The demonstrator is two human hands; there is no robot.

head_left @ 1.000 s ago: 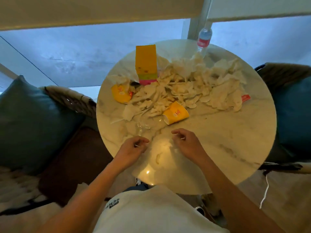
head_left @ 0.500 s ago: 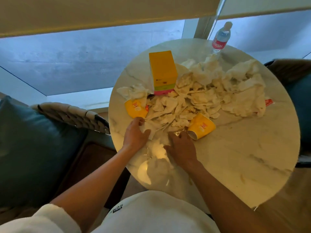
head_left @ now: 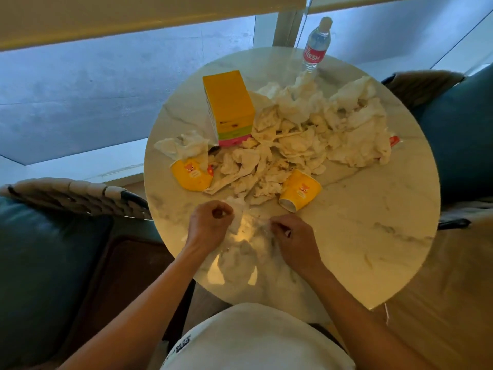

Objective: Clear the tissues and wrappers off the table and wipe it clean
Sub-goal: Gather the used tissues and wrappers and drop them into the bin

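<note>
Marble round table (head_left: 360,236), crumpled tissues (head_left: 306,134) heaped across its far half, left hand (head_left: 210,222) pinching a white tissue (head_left: 237,212) at the near edge, right hand (head_left: 293,236) pinching a clear wrapper (head_left: 262,225), yellow box (head_left: 229,108), two yellow cups (head_left: 300,193) among the pile, water bottle (head_left: 316,46) far right.

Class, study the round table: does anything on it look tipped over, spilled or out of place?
Yes. Two yellow paper cups lie tipped on their sides, and crumpled tissues sprawl across the table's far half. The water bottle stands upright.
</note>
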